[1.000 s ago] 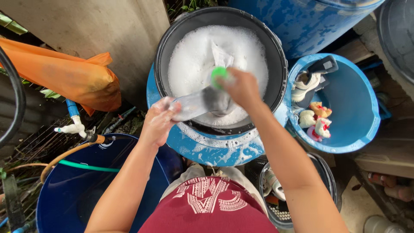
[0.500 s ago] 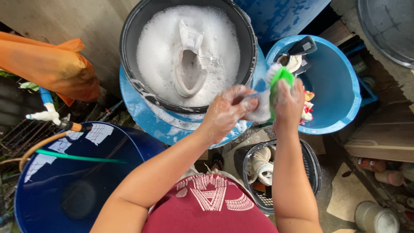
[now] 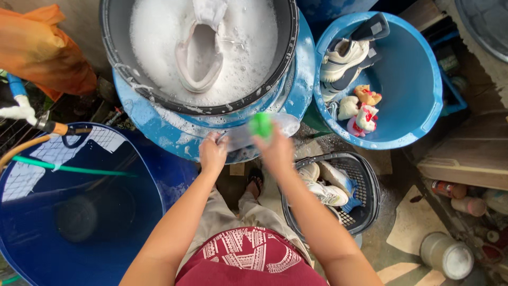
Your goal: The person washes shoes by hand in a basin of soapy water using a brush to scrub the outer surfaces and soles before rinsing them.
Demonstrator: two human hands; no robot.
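1. A black basin (image 3: pixel 288 32) full of white foam sat at the far middle, resting on a blue drum (image 3: pixel 301 90) whose suds-streaked top showed around it.
2. A pale shoe (image 3: pixel 200 55) lay in the foam, opening upward, its tongue pointing to the far side.
3. The left hand (image 3: pixel 212 153) was closed around the near-left end of a grey insole (image 3: pixel 248 136), fingers curled over its edge, just near of the drum's rim.
4. The right hand (image 3: pixel 276 151) gripped a green brush (image 3: pixel 261 125) and pressed it against the insole; the view was blurred there, so the finger positions could not be told exactly.
5. Both forearms reached out from the near edge, almost parallel, wrists close together, above grey trousers and a dark red shirt with a white pattern.
6. To the right, a light blue bucket (image 3: pixel 423 74) held a white and black shoe (image 3: pixel 341 58) and small soft toys (image 3: pixel 362 108) in cream, orange and red.
7. Near right of the hands, a black basket (image 3: pixel 370 196) on the ground held white shoes (image 3: pixel 325 185).
8. At the near left stood a dark blue tub (image 3: pixel 32 238) of water, with a green hose (image 3: pixel 69 169) and an orange hose (image 3: pixel 21 151) running over its rim.
9. An orange bag (image 3: pixel 42 47) lay at the far left.
10. At the near right, a round white-lidded container (image 3: pixel 450 257) and a small red-and-orange labelled bottle (image 3: pixel 447 189) lay beside a step.
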